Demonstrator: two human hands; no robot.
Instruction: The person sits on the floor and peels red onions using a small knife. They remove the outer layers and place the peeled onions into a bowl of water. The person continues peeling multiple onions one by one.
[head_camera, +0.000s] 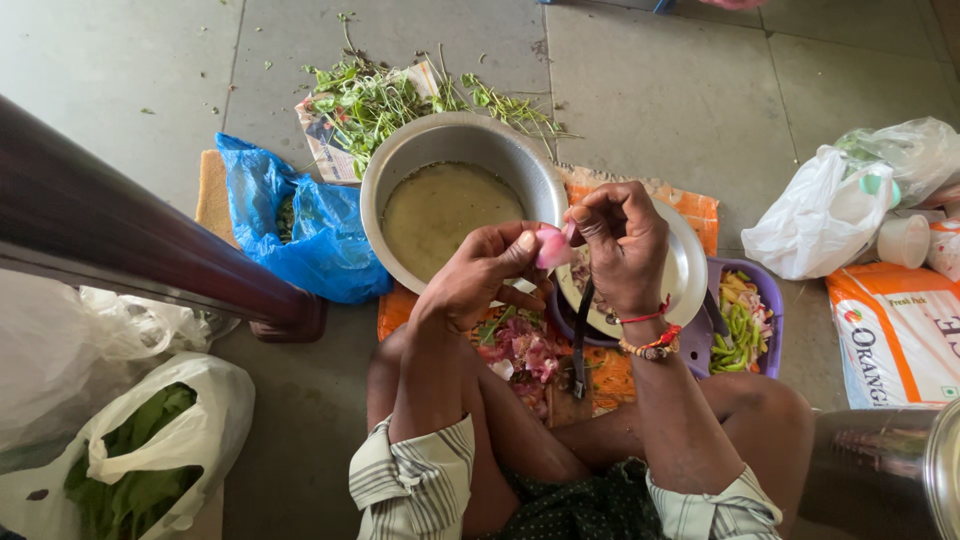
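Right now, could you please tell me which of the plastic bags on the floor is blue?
The crumpled blue plastic bag left of the round steel bowl; the other bags, at far right and lower left, are white.

Shiny metal bowl (455, 145), glossy blue plastic bag (300, 225), perhaps stone floor (650, 80)

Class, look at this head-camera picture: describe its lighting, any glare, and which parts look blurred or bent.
Head view: soft, even daylight with weak shadows on the tiled floor; mild glare on the steel plate and the steel bowl rim; the dark bar at left is close and blurred; the left hand, right hand and pink onion piece are fairly sharp; edges look slightly bowed.
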